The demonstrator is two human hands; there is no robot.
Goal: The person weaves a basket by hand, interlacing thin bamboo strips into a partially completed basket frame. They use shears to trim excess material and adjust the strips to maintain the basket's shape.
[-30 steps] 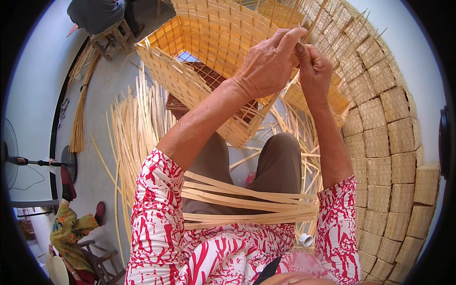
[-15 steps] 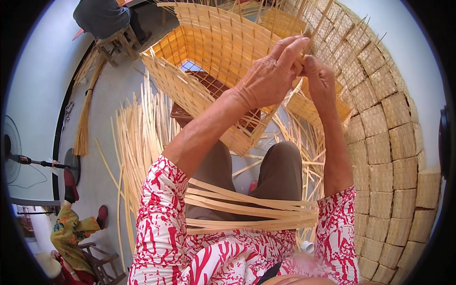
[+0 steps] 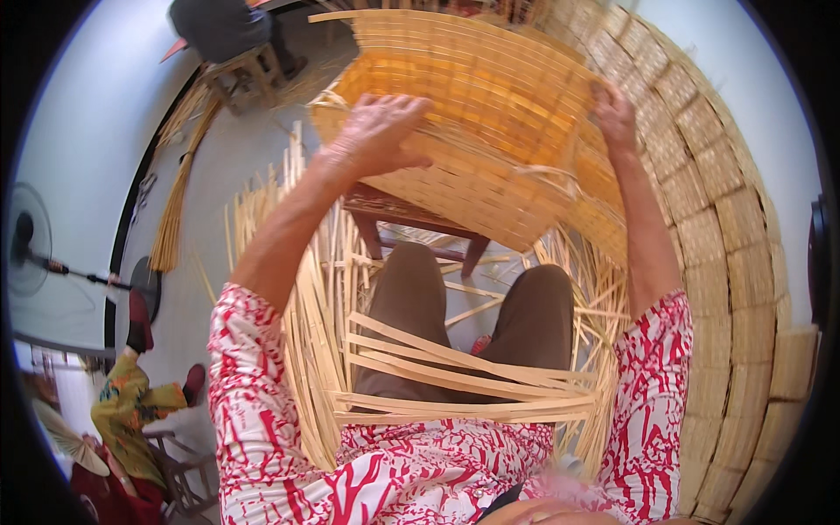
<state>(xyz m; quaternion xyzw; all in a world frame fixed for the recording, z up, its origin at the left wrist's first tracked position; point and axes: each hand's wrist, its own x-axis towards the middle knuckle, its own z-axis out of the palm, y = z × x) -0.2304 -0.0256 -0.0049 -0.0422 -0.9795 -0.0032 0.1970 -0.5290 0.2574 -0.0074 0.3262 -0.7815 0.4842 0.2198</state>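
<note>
A half-made woven bamboo basket (image 3: 472, 79), golden inside and paler outside, lies tilted over a low dark-red wooden stool (image 3: 411, 210). My left hand (image 3: 376, 136) straddles its near rim at the left, fingers over the inner side and thumb on the outer side. At the far right corner, my right hand (image 3: 615, 114) has its fingers bent round the basket's edge; some fingertips are hidden. A bent strip of bamboo (image 3: 547, 175) stands out near the right end of the near rim. Several loose pale bamboo strips (image 3: 464, 376) lie across my lap.
Long bamboo strips (image 3: 315, 350) lie on the floor beside my left leg. Stacked woven baskets (image 3: 700, 219) line the right wall. A broom (image 3: 179, 197) and a fan (image 3: 31, 236) stand left. One person (image 3: 219, 31) sits far left, another (image 3: 131, 411) near left.
My hands have come apart from the basket's right corner; the left has moved left to the near rim. The basket has turned and tipped, now showing more of its near outer wall.
</note>
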